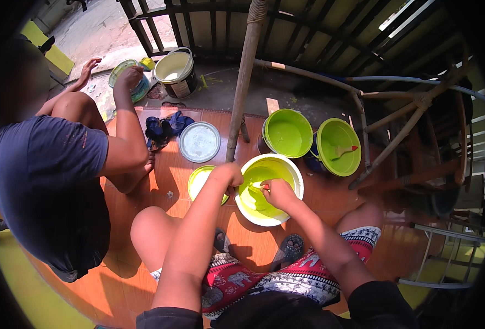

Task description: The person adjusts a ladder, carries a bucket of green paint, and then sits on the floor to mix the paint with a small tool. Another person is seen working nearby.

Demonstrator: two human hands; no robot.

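A white bucket [296,174] with yellow-green paint inside stands on the tiles between my knees. My left hand [230,175] is closed on its left rim, fingers partly hidden. Inside the bucket's opening, my right hand [279,194] grips a paintbrush [265,187]; a bit of its red handle shows, while its bristles are hard to make out against the paint. Partly behind my left forearm lies a paint-smeared round lid [197,181]. Just beyond the bucket stands a green paint-coated bucket [289,131]. Beside that, another green bucket [335,137] is tilted, with a red-tipped paintbrush [345,150] in it.
A bamboo pole [243,82] rises just past my left hand. A grey lid [199,141] and dark cloth [165,127] lie on the tiles. At left a person [50,181] sits beside a paint container [138,90] and a pale bucket [183,88]. Bamboo framing [396,137] stands at right.
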